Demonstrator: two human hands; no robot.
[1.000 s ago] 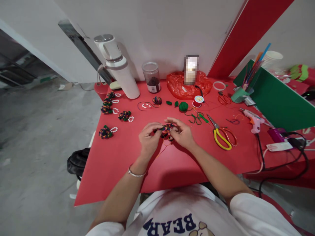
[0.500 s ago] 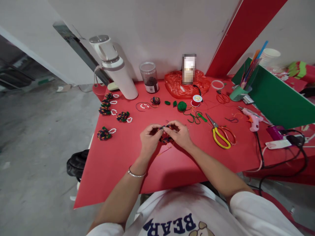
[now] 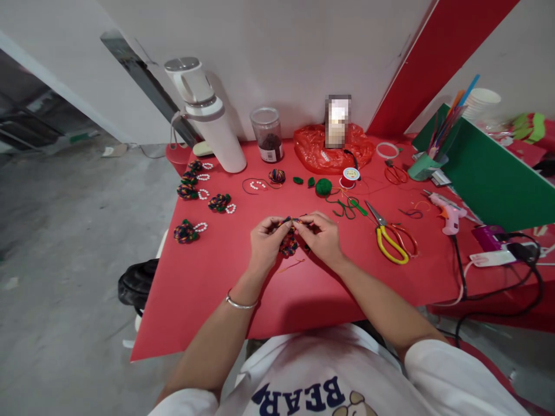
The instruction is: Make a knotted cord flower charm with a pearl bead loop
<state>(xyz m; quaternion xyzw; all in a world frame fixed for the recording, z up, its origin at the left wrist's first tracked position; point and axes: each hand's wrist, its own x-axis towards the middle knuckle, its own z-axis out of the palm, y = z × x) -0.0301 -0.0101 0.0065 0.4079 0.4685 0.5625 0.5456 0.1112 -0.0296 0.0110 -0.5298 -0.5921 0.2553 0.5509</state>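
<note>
A dark multicoloured crocheted piece (image 3: 288, 245) is held between my two hands over the red table (image 3: 208, 300). My left hand (image 3: 266, 240) pinches its upper edge from the left, thumb and fingertips together. From the right, my right hand (image 3: 319, 234) pinches the same edge, thumbs nearly touching. The piece hangs below the thumbs, and the fingers hide part of it. A loose orange yarn end (image 3: 292, 266) lies just below. Beyond the hands are a green yarn ball (image 3: 323, 186), a multicoloured yarn ball (image 3: 276, 176) and a green-handled hook (image 3: 358, 207).
Several crocheted flowers with white bead loops (image 3: 186, 231) sit at the left. Yellow-handled scissors (image 3: 390, 245), a pink glue gun (image 3: 451, 216) and cables are at the right. A white bottle (image 3: 221, 138), a jar (image 3: 267, 136) and a red bag (image 3: 310, 150) stand behind.
The crocheted piece has turned between my fingers, and more of it now shows below my thumbs. The camera view has shifted slightly. Both hands keep their pinch.
</note>
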